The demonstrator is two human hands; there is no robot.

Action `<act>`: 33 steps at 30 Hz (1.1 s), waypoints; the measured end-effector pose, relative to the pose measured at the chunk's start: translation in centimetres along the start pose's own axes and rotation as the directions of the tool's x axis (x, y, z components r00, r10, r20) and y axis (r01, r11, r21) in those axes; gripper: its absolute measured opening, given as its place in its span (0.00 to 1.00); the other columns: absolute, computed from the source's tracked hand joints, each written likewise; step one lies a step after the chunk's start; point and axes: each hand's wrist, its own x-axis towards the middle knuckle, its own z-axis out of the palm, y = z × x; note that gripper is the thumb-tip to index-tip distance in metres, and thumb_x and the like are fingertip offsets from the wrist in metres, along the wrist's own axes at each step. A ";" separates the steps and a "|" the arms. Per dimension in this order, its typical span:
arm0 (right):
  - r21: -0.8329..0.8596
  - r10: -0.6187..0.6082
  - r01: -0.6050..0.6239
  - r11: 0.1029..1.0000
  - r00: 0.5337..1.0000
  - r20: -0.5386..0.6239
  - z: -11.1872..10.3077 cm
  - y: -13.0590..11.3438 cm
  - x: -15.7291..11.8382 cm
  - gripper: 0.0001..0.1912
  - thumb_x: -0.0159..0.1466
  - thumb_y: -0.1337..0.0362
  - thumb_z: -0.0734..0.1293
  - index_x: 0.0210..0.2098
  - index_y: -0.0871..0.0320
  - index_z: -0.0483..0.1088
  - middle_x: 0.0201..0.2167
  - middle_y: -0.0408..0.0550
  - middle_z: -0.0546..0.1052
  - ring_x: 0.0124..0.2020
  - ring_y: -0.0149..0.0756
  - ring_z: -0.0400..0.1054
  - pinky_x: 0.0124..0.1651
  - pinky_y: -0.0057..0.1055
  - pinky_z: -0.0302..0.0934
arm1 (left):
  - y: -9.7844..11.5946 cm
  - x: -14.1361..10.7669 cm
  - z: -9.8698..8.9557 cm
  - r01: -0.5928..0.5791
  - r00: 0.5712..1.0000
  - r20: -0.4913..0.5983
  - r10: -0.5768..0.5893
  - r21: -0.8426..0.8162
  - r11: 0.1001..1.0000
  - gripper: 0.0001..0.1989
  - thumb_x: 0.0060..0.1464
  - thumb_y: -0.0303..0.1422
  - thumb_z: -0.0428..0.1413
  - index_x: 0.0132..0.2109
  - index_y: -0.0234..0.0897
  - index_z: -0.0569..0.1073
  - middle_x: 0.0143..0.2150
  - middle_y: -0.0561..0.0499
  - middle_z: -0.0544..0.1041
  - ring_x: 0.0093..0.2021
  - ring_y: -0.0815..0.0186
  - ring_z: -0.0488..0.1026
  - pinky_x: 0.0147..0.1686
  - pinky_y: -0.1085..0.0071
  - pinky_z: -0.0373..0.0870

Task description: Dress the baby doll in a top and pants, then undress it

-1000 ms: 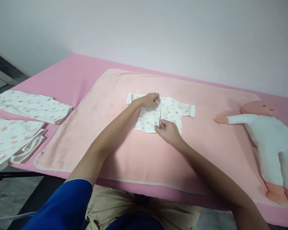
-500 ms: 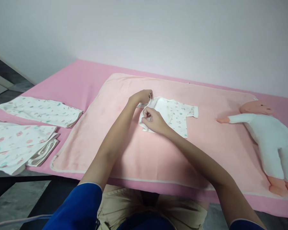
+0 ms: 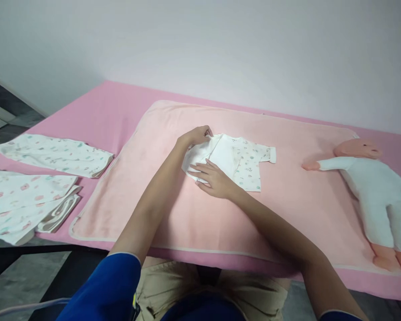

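Observation:
A small white baby shirt (image 3: 249, 167) with a fine print lies spread on the peach blanket (image 3: 137, 214), its front opened toward the left so that the plain inside shows. My left hand (image 3: 198, 135) pinches the shirt's edge near the collar, at its upper left. Lower down, my right hand (image 3: 214, 179) lies with fingers stretched out over the opened front panel. The left sleeve of the shirt is mostly hidden behind my left hand and forearm.
A baby doll (image 3: 370, 191) in white lies at the right of the blanket. On the pink table cover (image 3: 100, 111), at the left, are a folded printed garment (image 3: 53, 154) and folded printed cloths (image 3: 26, 200). A wall rises behind the table.
My right hand has gone from a pinch to spread fingers laid on the cloth. The shirt's front panel has folded further out to the left; my left hand stays near the collar.

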 end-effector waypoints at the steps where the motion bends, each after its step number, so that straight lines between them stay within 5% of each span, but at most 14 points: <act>1: 0.004 -0.012 0.012 1.000 1.000 0.001 0.1 0.0 0.1 0.24 0.82 0.57 0.60 0.74 0.48 0.73 0.77 0.48 0.73 0.79 0.47 0.65 0.88 0.62 0.46 | -0.1 0.1 0.4 -0.037 0.999 -0.028 0.036 -0.023 0.999 0.22 0.59 0.28 0.60 0.60 0.41 0.78 0.64 0.42 0.82 0.58 0.53 0.80 0.53 0.62 0.76; 4: 0.016 -0.025 0.025 1.000 1.000 -0.005 0.2 0.1 0.1 0.24 0.83 0.58 0.60 0.73 0.48 0.74 0.76 0.48 0.74 0.78 0.45 0.67 0.86 0.58 0.53 | -0.1 -0.3 1.3 -0.106 0.978 -0.177 0.109 0.024 0.994 0.21 0.62 0.27 0.57 0.61 0.40 0.75 0.64 0.40 0.82 0.62 0.51 0.77 0.61 0.55 0.74; 8: -0.012 -0.025 0.024 1.000 0.998 -0.062 0.2 -0.1 0.1 0.21 0.81 0.60 0.62 0.69 0.51 0.75 0.73 0.53 0.76 0.75 0.48 0.68 0.80 0.57 0.60 | -0.3 -3.4 2.0 -0.108 0.906 -0.367 0.213 0.285 0.952 0.16 0.68 0.34 0.55 0.61 0.40 0.74 0.68 0.37 0.77 0.69 0.42 0.69 0.69 0.43 0.65; 11: -0.087 0.103 -0.118 0.989 0.982 -0.158 0.0 -0.5 0.3 0.16 0.80 0.59 0.65 0.61 0.57 0.76 0.63 0.59 0.80 0.63 0.52 0.73 0.66 0.52 0.69 | -1.1 -7.2 2.5 -0.038 0.874 -0.441 0.205 0.359 0.933 0.15 0.70 0.38 0.56 0.59 0.40 0.72 0.64 0.37 0.78 0.66 0.41 0.70 0.67 0.44 0.65; 14: -0.143 0.276 -0.312 0.939 0.934 -0.229 -0.2 -0.7 0.4 0.10 0.80 0.58 0.65 0.52 0.56 0.75 0.52 0.58 0.80 0.55 0.53 0.72 0.58 0.49 0.67 | -2.2 -10.3 3.1 0.125 0.853 -0.516 0.074 0.341 0.932 0.18 0.69 0.44 0.59 0.58 0.39 0.70 0.61 0.34 0.77 0.65 0.38 0.71 0.67 0.44 0.64; 17: -0.107 0.358 -0.388 0.916 0.907 -0.221 -0.2 -0.6 0.5 0.08 0.79 0.57 0.65 0.45 0.53 0.71 0.47 0.54 0.80 0.50 0.51 0.72 0.56 0.48 0.65 | -3.0 -11.7 3.5 0.232 0.854 -0.517 -0.052 0.290 0.929 0.20 0.67 0.49 0.59 0.54 0.38 0.72 0.57 0.34 0.80 0.62 0.36 0.73 0.66 0.43 0.63; 21: 0.069 0.440 -0.436 0.897 0.872 -0.215 -0.5 -0.4 0.5 0.10 0.78 0.54 0.65 0.42 0.52 0.69 0.39 0.48 0.80 0.44 0.45 0.73 0.52 0.42 0.65 | -3.5 -11.8 2.8 0.218 0.928 -0.360 -0.099 0.309 0.926 0.16 0.71 0.45 0.52 0.39 0.40 0.74 0.42 0.41 0.83 0.50 0.45 0.79 0.66 0.45 0.62; 24: 0.188 0.575 -0.546 0.816 0.800 -0.171 -1.5 0.3 0.9 0.11 0.77 0.51 0.66 0.46 0.51 0.72 0.38 0.44 0.81 0.41 0.42 0.75 0.48 0.39 0.66 | -3.4 -12.2 2.2 0.203 0.934 -0.348 -0.075 0.347 0.916 0.16 0.73 0.41 0.49 0.40 0.40 0.75 0.45 0.39 0.83 0.53 0.44 0.78 0.64 0.46 0.64; 28: 0.161 0.758 -0.741 0.652 0.636 -0.145 -4.2 3.3 3.2 0.17 0.76 0.46 0.68 0.52 0.52 0.76 0.51 0.51 0.85 0.50 0.46 0.79 0.56 0.41 0.69 | -1.6 -13.3 2.8 0.136 0.886 -0.458 0.076 0.413 0.901 0.14 0.72 0.42 0.54 0.52 0.37 0.76 0.61 0.31 0.79 0.65 0.36 0.71 0.63 0.45 0.66; 31: 0.139 0.852 -0.842 0.520 0.501 -0.154 -6.1 6.9 6.0 0.20 0.77 0.47 0.68 0.53 0.56 0.79 0.59 0.58 0.84 0.60 0.51 0.78 0.64 0.42 0.66 | 0.5 -14.1 4.8 -0.197 0.919 -0.233 0.317 0.427 0.883 0.19 0.72 0.45 0.56 0.59 0.37 0.76 0.69 0.33 0.76 0.70 0.40 0.70 0.69 0.46 0.65; 33: 0.149 0.880 -0.870 0.471 0.450 -0.151 -6.7 9.1 7.6 0.20 0.78 0.49 0.67 0.49 0.59 0.81 0.57 0.61 0.85 0.60 0.52 0.78 0.64 0.41 0.66 | 1.2 -14.6 6.5 -0.366 0.906 -0.061 0.419 0.385 0.847 0.27 0.74 0.48 0.54 0.69 0.36 0.73 0.78 0.35 0.70 0.77 0.43 0.65 0.76 0.47 0.60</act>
